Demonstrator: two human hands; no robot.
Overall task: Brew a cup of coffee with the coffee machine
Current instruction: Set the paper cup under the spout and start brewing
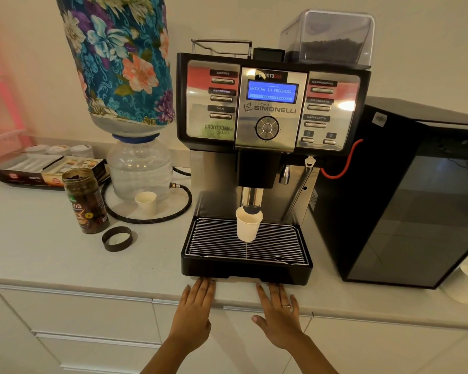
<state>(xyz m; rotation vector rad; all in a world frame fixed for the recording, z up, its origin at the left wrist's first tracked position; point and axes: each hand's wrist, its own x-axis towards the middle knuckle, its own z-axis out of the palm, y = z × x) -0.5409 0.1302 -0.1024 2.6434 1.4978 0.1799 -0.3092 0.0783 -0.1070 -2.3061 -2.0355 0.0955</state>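
Your left hand [194, 310] and right hand [277, 317] lie flat on the front edge of the white counter [52, 255], fingers straight and slightly spread, holding nothing; the fingertips reach to the base of the drip tray [245, 271]. A ring shows on one finger of your right hand. Before you stands the coffee machine [270, 114], its blue display [271, 92] reading "BREWING IN PROGRESS" above a partly filled bar. A white paper cup [247, 225] stands upright on the tray's wire grate, directly under the spout [251, 201]. The bean hopper [328, 39] on top holds dark beans. To the left, an inverted water bottle [116, 58] in a floral cover sits on a clear dispenser [139, 168], with a second paper cup [146, 202] in front of it. Nearer you stand an open jar of coffee [85, 201] and, just beside it, its dark lid [117, 238]. A black cabinet [405, 195] flanks the machine on the right.
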